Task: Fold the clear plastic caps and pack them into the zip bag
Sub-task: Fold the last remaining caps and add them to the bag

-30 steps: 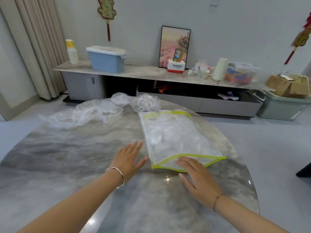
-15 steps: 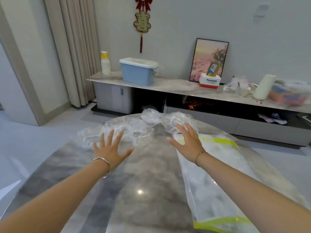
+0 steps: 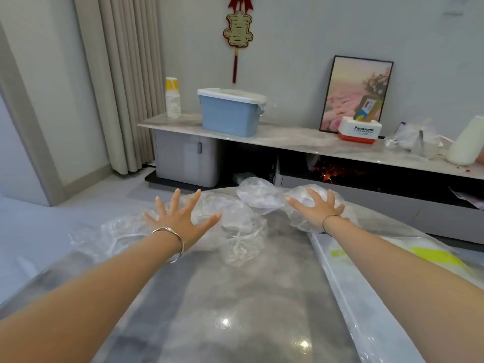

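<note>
Presently, both hands reach to the far edge of the marble-patterned table (image 3: 235,310), where the clear plastic caps (image 3: 235,226) lie in a loose, crumpled heap.

Left hand (image 3: 180,221): fingers straight and widely spread, palm down over the left part of the heap; whether it presses the film or hovers just above cannot be told.

Right hand (image 3: 318,208): fingers spread and slightly arched over one puffed cap (image 3: 337,203) at the right end of the heap, resting on its dome without closing round it. Neither hand grips anything.

Zip bag (image 3: 366,297): lies flat along the right side of the table, partly beneath the right forearm, its yellow-green band (image 3: 442,258) near the heap. Its cloudy contents are probably caps packed before, though the film obscures them.

Handling, as judged: the caps are thin film, almost weightless, soft and shapeless, and they hold trapped air, so each should balloon until pressed flat. On polished stone they are likely to slide rather than stay put, and neighbours may cling and drag along together. The gathered rim, visible as a whitish puckered line, is the firmest part. A pinch there should separate one cap cleanly. Flattening with an open palm before folding would expel the air. Hard pulling on the film itself risks stretching or tearing it.
</note>
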A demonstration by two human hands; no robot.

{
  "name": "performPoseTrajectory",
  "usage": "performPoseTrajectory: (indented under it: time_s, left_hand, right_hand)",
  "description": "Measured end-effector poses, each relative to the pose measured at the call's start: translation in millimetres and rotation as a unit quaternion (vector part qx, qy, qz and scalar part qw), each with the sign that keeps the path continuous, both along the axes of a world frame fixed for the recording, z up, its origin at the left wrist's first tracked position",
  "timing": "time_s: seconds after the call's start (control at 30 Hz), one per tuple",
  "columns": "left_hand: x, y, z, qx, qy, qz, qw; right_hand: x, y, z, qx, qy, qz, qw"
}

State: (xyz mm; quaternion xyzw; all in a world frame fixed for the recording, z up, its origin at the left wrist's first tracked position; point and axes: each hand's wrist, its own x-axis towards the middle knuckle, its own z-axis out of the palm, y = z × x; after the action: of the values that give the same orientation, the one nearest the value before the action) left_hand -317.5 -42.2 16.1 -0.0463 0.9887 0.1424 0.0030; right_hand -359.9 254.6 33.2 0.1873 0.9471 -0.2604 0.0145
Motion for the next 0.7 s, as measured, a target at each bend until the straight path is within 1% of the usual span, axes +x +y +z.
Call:
performPoseTrajectory:
  time_s: [0.1,0.2,0.3,0.37,0.47,0.6,0.7]
  left_hand:
    - [-3.8,-1.9,-14.0,-0.012,-0.009,-0.006,1.000]
    - [-3.0,-5.4,-28.3,-0.018,-0.013,-0.018,1.000]
    - [-1.7,-8.6,-37.9,-0.056,-0.027,-0.029,0.998]
    - [-2.0,-9.4,-39.9,-0.071,-0.030,-0.035,0.996]
    - [-0.3,-10.0,-41.4,-0.085,-0.031,-0.046,0.995]
    - [22.0,-6.3,-41.6,-0.093,-0.036,-0.076,0.992]
    - [54.0,-4.6,-37.7,-0.105,-0.047,-0.102,0.988]
  right_hand:
    - [-15.0,-14.7,-14.2,-0.023,-0.017,0.023,0.999]
    - [-20.6,-37.7,-24.2,0.017,-0.030,0.110,0.993]
    - [-18.1,-59.0,-30.6,0.051,-0.047,0.170,0.983]
    - [-13.6,-68.7,-33.4,0.085,-0.062,0.185,0.977]
    - [-1.1,-78.7,-38.6,0.116,-0.060,0.186,0.974]
    - [29.6,-88.1,-42.7,0.118,-0.069,0.208,0.969]
    - [71.4,-100.8,-38.5,0.112,-0.084,0.242,0.960]
